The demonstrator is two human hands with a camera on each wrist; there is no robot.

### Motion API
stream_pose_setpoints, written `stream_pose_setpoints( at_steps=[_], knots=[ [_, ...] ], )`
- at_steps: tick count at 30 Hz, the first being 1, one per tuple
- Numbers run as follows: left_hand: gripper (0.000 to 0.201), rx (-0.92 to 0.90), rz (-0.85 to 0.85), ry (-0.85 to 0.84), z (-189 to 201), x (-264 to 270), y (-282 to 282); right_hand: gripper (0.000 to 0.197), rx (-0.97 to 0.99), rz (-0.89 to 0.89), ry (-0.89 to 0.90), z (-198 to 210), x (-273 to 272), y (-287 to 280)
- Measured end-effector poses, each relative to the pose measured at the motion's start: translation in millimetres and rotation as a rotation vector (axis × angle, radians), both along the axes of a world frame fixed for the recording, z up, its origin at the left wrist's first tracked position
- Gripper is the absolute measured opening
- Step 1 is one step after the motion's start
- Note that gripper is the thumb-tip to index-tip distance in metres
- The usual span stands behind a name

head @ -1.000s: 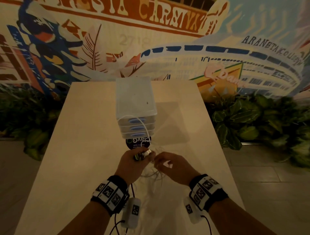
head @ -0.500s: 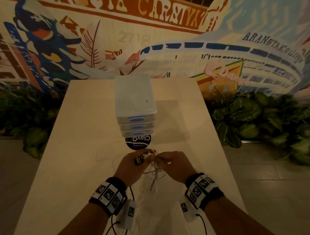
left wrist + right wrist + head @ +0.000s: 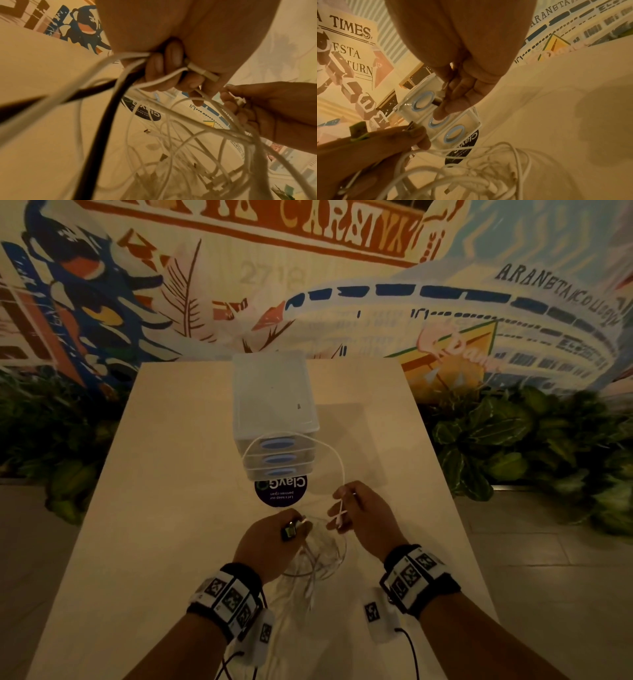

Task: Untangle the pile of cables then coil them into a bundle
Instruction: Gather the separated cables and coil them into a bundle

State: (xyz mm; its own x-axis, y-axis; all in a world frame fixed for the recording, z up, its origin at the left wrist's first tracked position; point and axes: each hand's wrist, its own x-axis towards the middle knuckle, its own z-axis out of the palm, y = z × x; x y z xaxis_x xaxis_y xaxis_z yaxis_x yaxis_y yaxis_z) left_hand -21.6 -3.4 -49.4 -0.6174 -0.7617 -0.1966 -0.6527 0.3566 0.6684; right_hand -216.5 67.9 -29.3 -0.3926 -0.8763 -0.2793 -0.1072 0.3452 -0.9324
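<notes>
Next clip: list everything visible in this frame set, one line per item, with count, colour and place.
Cables: tangled pile, count unclear, mostly white, one black in the left wrist view; between the hands over the table.
Cable loop: one, white, arching from the right hand in front of the drawer box.
Drawer box: one, translucent, three blue handles; table centre.
Round sticker: one, dark; before the box.
Table: one, pale wood.
Mural: colourful, behind.
Plants: green, both sides.
Wristbands: two, black-white.
Left hand: grips cables and plugs.
Right hand: pinches a white cable.

A translucent drawer unit (image 3: 274, 402) stands on the table (image 3: 171, 474) behind a round sticker (image 3: 281, 491).
</notes>
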Motion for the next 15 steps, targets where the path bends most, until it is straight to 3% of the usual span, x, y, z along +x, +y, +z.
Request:
stream_pose_setpoints(
  at_steps=[3, 7, 9, 11, 15],
  knots=[
    [0.019, 0.116, 0.055, 0.093, 4.7, -0.7, -4.1, 0.022, -0.027, -0.064, -0.038, 7.1, -6.7, -0.2],
    [0.024, 0.194, 0.117, 0.238, 16.4, 6.8, -13.9, 0.021, -0.021, -0.159, 0.287, -3.5, -41.1, 8.9],
    [0.027, 0.200, 0.144, 0.258, 25.5, 13.6, -16.8, 0.022, 0.027, -0.265, 0.350, -11.6, -70.8, 18.6],
    [0.032, 0.218, 0.183, 0.272, 32.9, 22.0, -17.7, 0.023, 0.112, -0.387, 0.316, -15.7, -97.7, 28.4],
    [0.038, 0.341, 0.361, 0.414, 35.7, 42.1, -22.6, 0.024, 0.131, -0.570, 0.011, -1.5, -125.8, 43.5]
  ],
)
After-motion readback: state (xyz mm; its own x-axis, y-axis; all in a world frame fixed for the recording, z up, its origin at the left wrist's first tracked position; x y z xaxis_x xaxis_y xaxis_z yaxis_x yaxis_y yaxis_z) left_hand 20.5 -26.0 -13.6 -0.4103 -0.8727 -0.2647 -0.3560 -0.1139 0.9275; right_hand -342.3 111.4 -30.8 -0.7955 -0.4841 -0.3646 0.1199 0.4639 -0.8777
